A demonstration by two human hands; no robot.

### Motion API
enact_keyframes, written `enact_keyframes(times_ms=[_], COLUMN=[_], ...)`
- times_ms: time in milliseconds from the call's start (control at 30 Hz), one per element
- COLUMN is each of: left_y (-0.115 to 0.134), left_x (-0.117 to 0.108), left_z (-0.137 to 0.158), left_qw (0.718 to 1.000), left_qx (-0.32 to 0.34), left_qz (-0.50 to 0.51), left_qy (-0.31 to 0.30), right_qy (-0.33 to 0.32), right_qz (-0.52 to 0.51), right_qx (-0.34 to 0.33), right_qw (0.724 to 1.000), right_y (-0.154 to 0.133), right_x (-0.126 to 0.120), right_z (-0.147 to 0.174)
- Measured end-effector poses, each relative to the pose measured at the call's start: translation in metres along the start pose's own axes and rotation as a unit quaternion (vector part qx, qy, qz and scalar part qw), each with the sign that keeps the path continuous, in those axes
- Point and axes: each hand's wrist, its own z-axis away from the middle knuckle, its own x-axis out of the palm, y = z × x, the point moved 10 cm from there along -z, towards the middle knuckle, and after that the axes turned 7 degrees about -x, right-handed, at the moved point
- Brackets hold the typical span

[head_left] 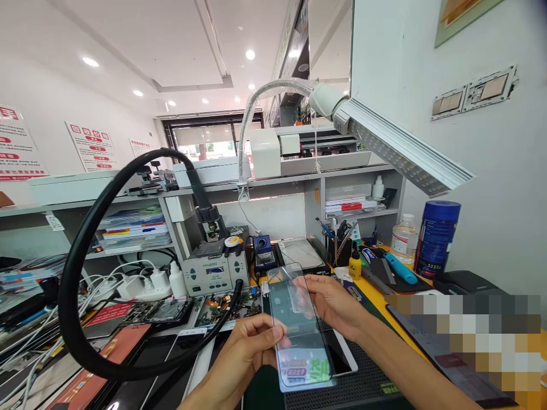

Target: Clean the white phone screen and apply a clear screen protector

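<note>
A clear, dark-edged phone screen protector (299, 336) is held up, tilted, above the work mat (363, 378). Printed stickers show through or on its lower end; which side they are on I cannot tell. My left hand (254, 341) pinches its left edge, with the thumb in front. At the upper right edge, the fingers of my right hand (331, 302) are closed on the protector near a small clear piece on its surface. Behind and partly hidden by it, a white-framed phone (344, 350) lies on the mat.
A black hose (70, 285) loops at the left from the grey hot-air station (209, 273). Circuit boards (226, 307) lie before it. A lamp (397, 148) hangs overhead. At right are a yellow bottle (354, 266), a blue can (438, 239) and a pen holder (339, 250).
</note>
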Motion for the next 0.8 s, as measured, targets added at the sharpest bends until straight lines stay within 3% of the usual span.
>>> enact_keyframes(times_ms=[300, 800], left_y=[0.000, 0.008], left_x=[0.005, 0.018], left_z=[0.002, 0.011], left_qw=[1.000, 0.997], left_qx=[0.006, 0.035], left_qz=[0.005, -0.038], left_qy=[-0.011, -0.056], right_qy=[-0.005, -0.018], right_qz=[0.033, 0.061], right_qx=[0.033, 0.023], right_qw=[0.999, 0.998], right_y=[0.014, 0.030], right_x=[0.007, 0.019], right_z=[0.004, 0.005])
